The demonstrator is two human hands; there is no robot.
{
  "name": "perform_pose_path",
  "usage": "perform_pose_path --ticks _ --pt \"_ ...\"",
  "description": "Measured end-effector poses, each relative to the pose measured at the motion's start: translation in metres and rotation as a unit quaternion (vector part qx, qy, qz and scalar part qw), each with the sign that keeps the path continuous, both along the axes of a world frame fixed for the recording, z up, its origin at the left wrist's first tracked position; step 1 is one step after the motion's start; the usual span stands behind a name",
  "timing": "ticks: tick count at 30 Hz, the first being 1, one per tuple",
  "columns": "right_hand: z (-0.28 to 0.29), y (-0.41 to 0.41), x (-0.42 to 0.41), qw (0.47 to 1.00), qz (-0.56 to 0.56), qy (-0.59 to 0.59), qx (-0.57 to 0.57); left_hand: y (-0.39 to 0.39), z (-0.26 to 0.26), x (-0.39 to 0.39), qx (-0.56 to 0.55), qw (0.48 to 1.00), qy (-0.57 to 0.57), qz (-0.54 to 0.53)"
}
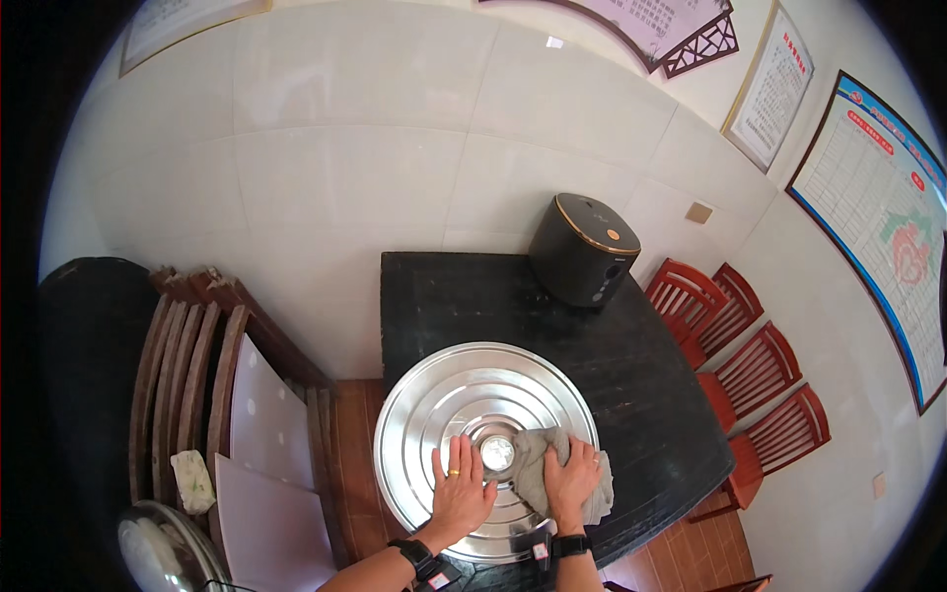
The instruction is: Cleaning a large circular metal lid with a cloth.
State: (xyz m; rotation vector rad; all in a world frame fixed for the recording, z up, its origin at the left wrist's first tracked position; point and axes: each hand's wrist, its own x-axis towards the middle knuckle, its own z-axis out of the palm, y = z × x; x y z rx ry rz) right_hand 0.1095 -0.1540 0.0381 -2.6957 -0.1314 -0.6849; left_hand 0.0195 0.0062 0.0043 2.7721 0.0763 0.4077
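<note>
A large round stainless-steel lid (444, 385) with concentric rings and a small round knob (497, 452) in its middle lies on a black table (459, 296). On the lid's left half rests my left hand (464, 485), palm down and fingers spread, with nothing in it. My right hand (573, 473) presses and grips a grey-beige cloth (534, 462) on the lid's right half. Part of the cloth hangs past the lid's right rim. Both wrists wear black bands.
A dark rice cooker (584, 251) stands at the table's back right corner. Several red wooden chairs (762, 370) line the right wall. To the left, wooden boards (177, 392) stand on edge, with other metal lids (159, 544) below. Posters (880, 222) bear writing.
</note>
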Motion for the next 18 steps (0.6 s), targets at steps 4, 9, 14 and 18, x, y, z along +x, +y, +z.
perform_pose_path --ticks 4,9,14,18 --pt "-0.002 0.003 0.000 0.999 -0.016 -0.031 -0.018 0.000 -0.006 0.001 -0.006 1.000 -0.024 0.010" --pt "-0.008 0.007 -0.021 0.997 -0.011 -0.050 -0.055 0.000 -0.007 0.002 0.000 1.000 -0.028 0.010" --pt "-0.007 0.019 -0.061 0.998 0.010 -0.017 -0.067 0.000 -0.013 0.003 -0.016 0.999 -0.034 0.015" --pt "-0.003 0.028 -0.089 0.997 0.040 0.004 -0.063 0.001 -0.006 0.001 -0.034 0.999 -0.025 0.014"
